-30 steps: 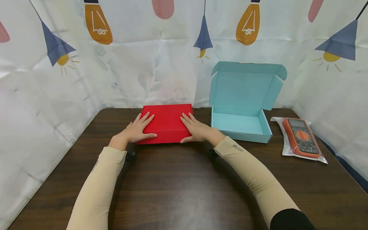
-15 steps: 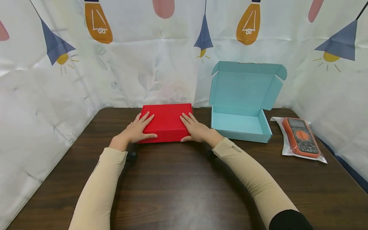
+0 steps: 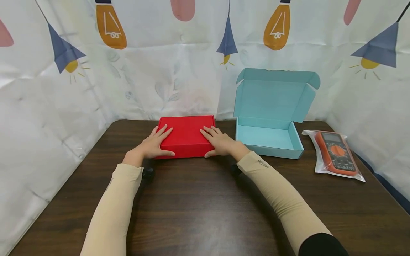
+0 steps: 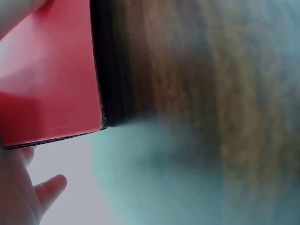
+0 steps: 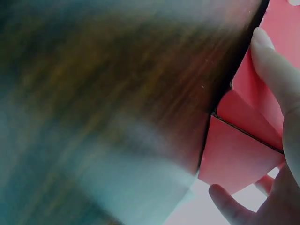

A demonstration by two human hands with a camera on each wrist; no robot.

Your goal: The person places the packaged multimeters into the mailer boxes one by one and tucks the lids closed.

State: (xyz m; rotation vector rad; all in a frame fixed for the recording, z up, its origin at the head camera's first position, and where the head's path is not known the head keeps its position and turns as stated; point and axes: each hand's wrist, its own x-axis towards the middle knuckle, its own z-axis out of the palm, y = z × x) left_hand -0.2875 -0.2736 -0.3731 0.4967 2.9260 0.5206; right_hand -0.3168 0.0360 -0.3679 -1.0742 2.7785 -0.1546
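On our right hand, the thumb edges slightly outward; that one and our left hand rest, fingers spread and unclenched, on the red box, seemingly steadying it at the table's back.

There's room to pass over the wood-grain table between the forearms, but the red mailer box blocks beyond, right hand crossing the narrow gap beside the light-blue mailer box (lid up, tall obstacle), bagged multimeter farther right.
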